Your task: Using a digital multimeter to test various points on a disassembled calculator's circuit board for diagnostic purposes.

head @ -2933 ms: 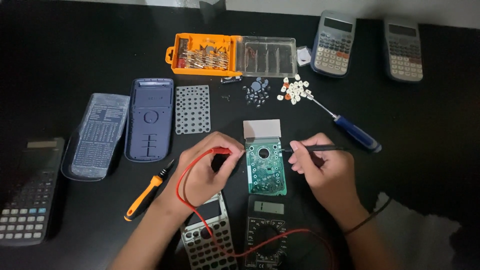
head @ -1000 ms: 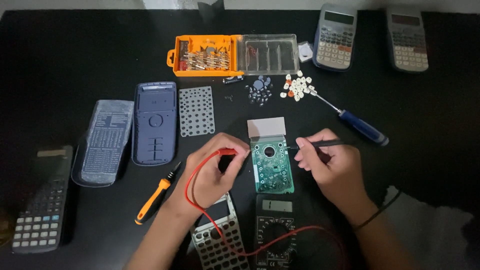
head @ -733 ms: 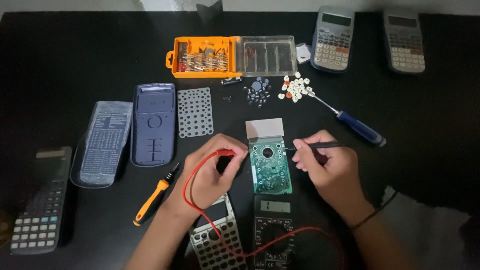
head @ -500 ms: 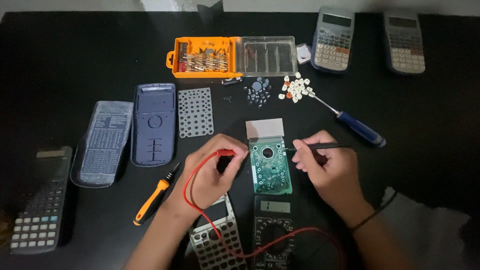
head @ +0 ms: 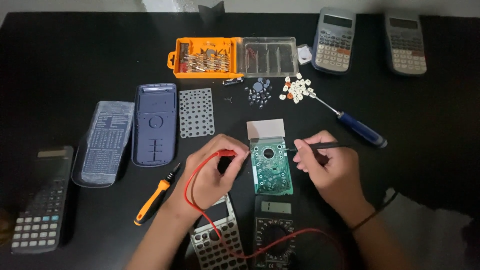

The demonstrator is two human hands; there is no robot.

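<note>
Change: hardly any since a moment ago; both hands stay planted at the circuit board, probes at the same spots.
Left hand (head: 215,170): curled, fingers pinching the red probe (head: 227,153), its tip at the left edge of the green circuit board (head: 270,167).
Right hand (head: 327,167): fingers pressed around the black probe (head: 320,146), held like a pen, tip at the board's upper right edge.
Circuit board: flat on the black table (head: 75,60), between the two hands, a grey display panel (head: 265,128) at its top end.
Red wire (head: 192,195): loops from the left hand down to the meter (head: 272,230) just below the board.
Near the left wrist: a calculator front (head: 217,245) and an orange-handled screwdriver (head: 155,197).
Further back: an orange bit case (head: 205,57), loose white keys (head: 296,89), a blue-handled screwdriver (head: 357,127), two grey calculators (head: 334,40).
</note>
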